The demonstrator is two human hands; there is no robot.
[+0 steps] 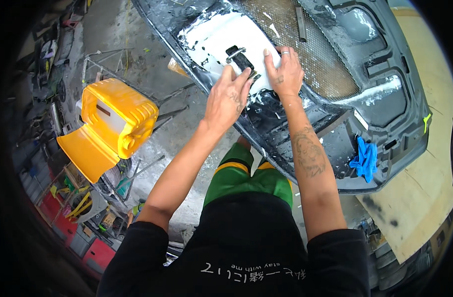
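Note:
A large black moulded car-body panel [385, 123] has a white-coated section [214, 34] with a dark cutout or fitting and a small metal bracket [236, 53]. My left hand [231, 94] is closed at the lower end of that fitting, fingertips pinched around a small dark piece that I cannot make out clearly. My right hand [285, 74] lies on the white section's right edge, thumb and fingers apart, a ring on one finger. Beside it is a mesh area [325, 59] with a narrow strip [300, 24] on it.
An opened yellow plastic jerrycan [144, 114] stands to the left among metal stand tubes [172, 94]. A blue glove [365, 158] lies on the panel. Pale board [404, 213] is below at right. Assorted parts and red cases [97, 252] crowd the left floor.

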